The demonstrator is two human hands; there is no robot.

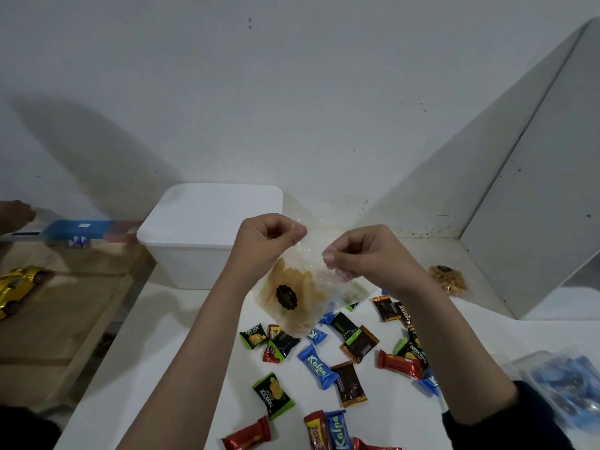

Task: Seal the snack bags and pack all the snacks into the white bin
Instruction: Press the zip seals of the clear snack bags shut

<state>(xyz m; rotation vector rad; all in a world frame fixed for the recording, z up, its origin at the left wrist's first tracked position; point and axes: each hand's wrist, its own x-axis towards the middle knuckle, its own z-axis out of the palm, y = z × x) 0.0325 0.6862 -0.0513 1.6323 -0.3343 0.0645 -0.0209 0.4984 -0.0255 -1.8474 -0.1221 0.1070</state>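
A clear bag (pixel 293 297) of pale chips w/ a dark round label is held up over the counter (pixel 156 368), in front of the white bin (pixel 194 251); its top edge is pinched by both hands; left hand (pixel 266 241) has its grip clenched on the top left corner, fingers curled, thumb against the plastic; right hand (pixel 367 258) has its grip clenched on the top right part, thumb and fingertips pressed together on the film; bag hangs tilted, bottom near the counter; whether the top is sealed can't be told. The bin stands at the back of the counter by the wall, lid on. Small wrapped snacks (pixel 318 368) are scattered on the counter below and betw. the forearms: green, blue, red, brown packs; none in the bin as far as seen. A 2nd clear bag of nuts (pixel 449 279) lies at back right, apart from the rest. A plastic tub (pixel 558 384) w/ blue items sits at the right edge. A gold toy car (pixel 19 287) lies on a wooden surface at left.
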